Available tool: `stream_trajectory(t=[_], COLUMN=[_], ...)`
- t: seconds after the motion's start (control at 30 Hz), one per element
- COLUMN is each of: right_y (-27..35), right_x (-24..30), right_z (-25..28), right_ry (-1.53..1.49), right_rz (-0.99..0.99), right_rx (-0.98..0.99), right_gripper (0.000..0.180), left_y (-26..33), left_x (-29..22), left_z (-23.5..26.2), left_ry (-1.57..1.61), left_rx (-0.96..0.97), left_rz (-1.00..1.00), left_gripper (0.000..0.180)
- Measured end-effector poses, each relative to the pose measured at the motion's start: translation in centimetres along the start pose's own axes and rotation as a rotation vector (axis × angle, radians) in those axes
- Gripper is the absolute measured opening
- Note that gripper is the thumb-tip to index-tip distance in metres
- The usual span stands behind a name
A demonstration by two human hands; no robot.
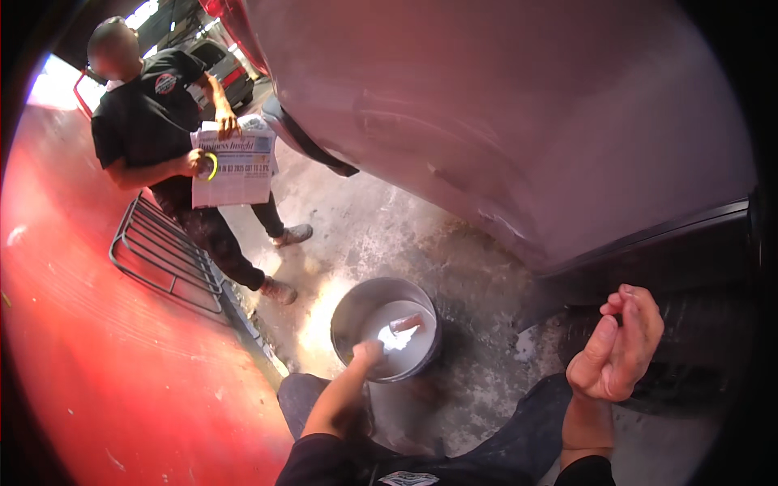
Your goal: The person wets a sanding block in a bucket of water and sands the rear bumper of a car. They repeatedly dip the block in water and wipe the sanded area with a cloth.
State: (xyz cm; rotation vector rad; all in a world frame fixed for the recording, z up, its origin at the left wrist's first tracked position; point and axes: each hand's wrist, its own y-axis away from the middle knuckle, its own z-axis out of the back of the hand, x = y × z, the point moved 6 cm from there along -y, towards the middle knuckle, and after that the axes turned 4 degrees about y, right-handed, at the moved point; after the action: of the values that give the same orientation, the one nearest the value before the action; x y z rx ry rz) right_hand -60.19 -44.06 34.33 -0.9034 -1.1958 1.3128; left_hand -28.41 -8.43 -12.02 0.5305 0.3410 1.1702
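Observation:
A dark round bucket [341, 308] with pale, cloudy liquid stands on the floor in front of my legs. Over its near left rim reaches my left hand [369, 352], its fingers curled closed; what they grip, if anything, is hidden. A small reddish-brown block [407, 322] shows in the bucket beside a bright white glare, just beyond that hand. Raised at the right, apart from the bucket, is my right hand [617, 350]. Its fingers are loosely bent and the thumb stands away from them, with nothing visible between. The dark tyre [677, 356] lies behind it.
A large greyish-mauve vehicle panel [502, 105] rises ahead and right. Along the left runs a red vehicle panel [105, 348], with a black metal rack [166, 255] by it. Another person [150, 121] stands far left, holding a newspaper [235, 182] and a yellow ring [213, 167].

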Motion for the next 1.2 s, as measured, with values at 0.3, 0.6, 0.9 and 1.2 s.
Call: stream_trajectory(t=[0.3,0.6,0.9,1.2], right_y=[2.1,0.4,0.8,1.0], right_x=[-3.5,-5.3,-5.8,2.9], right_z=[1.9,-0.5,-0.8,-7.0], right_ry=[-0.260,-0.242,-0.295,-0.379], right_rz=[-0.210,-0.439,-0.390,-0.146], right_rx=[-0.353,-0.292,-0.237,0.291], right_gripper=[0.052,0.104,0.094,0.052], left_y=[22.2,27.6,24.8,29.3], left_x=[-14.9,-21.1,-20.4,-23.5], left_z=[33.1,43.2,44.9,32.8], left_ry=[1.138,0.996,1.087,1.382], left_rx=[-1.081,-1.741,-1.802,-1.076], left_rz=[-0.604,-0.889,-0.790,-0.851], left_gripper=[0.041,0.043,0.038,0.048])
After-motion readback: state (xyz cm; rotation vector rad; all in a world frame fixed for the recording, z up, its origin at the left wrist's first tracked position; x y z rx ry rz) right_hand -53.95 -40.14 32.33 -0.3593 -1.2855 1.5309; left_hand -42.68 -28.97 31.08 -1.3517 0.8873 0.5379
